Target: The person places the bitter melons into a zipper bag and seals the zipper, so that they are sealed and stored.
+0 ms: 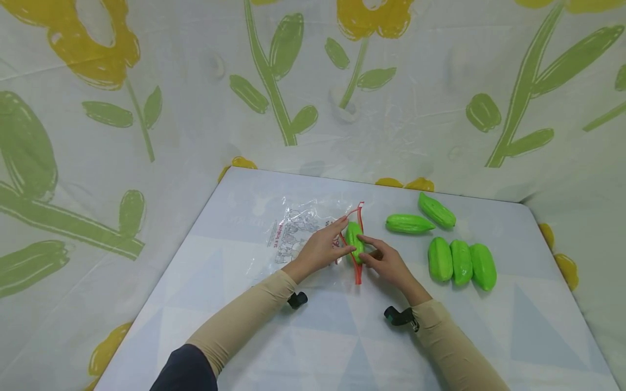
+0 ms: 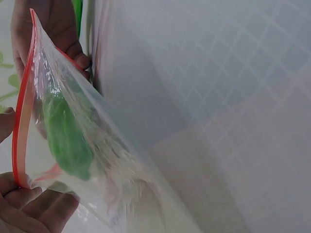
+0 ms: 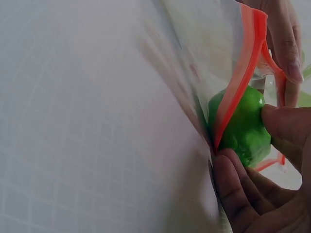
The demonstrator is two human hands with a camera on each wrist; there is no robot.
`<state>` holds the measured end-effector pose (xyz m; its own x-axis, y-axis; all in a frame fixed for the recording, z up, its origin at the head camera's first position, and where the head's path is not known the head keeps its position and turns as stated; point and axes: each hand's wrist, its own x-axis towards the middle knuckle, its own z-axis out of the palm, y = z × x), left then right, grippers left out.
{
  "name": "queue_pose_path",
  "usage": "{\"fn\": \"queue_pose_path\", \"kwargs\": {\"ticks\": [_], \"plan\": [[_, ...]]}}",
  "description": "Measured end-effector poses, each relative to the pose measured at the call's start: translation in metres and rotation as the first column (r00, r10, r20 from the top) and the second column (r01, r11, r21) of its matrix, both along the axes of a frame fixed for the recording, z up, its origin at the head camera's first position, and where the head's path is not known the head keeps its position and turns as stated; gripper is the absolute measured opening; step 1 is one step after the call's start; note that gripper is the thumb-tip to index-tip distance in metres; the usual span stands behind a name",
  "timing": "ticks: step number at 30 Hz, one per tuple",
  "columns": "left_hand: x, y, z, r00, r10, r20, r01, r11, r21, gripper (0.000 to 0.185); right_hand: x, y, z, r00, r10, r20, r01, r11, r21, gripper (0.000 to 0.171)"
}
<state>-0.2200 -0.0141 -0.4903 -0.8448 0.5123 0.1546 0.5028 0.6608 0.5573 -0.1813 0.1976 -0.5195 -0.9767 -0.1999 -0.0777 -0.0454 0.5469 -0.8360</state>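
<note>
A clear zip bag [image 1: 279, 260] with printed drawings and a red zip edge [image 1: 358, 276] lies on the table, mouth facing right. My left hand [image 1: 318, 247] pinches the bag's red rim, holding the mouth apart. Between thumb and fingers, my right hand [image 1: 389, 264] grips a bright green ridged gourd-like piece [image 1: 354, 239] at the opening. In the right wrist view, the near end of this green piece [image 3: 250, 131] stands out past the red rim [image 3: 240, 77]. Seen from the left wrist, its other part [image 2: 65, 138] shows through the plastic, inside the bag.
Right of the bag lie more green pieces: two pointed ones [image 1: 408, 223] [image 1: 437, 210] towards the back, and three side by side [image 1: 462, 263] nearer. A pale patterned table [image 1: 313, 347] meets a flower-print curtain [image 1: 415, 125] behind.
</note>
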Motion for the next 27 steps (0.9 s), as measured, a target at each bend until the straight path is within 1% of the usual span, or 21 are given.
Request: {"fn": "queue_pose_path", "kwargs": {"ticks": [5,12,21,27], "plan": [[0.0003,0.0002,-0.0006,1.0,-0.001,0.008,0.001,1.0,-0.001,0.077,-0.0004,-0.0013,-0.0012,1.0,0.008,-0.023,-0.008,1.0,-0.007,0.056],[0.0,0.0002,-0.0019,1.0,0.004,0.011,-0.004,1.0,-0.008,0.078,-0.0005,-0.0014,-0.0018,0.999,0.013,-0.051,-0.013,1.0,0.002,0.055],[0.0008,-0.0001,-0.0021,1.0,0.003,0.003,-0.003,1.0,-0.011,0.079,0.0015,-0.0018,-0.0003,0.999,0.011,-0.051,-0.01,1.0,0.013,0.055],[0.001,-0.0007,-0.0025,1.0,-0.008,0.007,0.008,1.0,0.001,0.078,0.0021,-0.0017,-0.0003,0.997,0.02,-0.072,-0.02,1.0,0.005,0.053]]}}
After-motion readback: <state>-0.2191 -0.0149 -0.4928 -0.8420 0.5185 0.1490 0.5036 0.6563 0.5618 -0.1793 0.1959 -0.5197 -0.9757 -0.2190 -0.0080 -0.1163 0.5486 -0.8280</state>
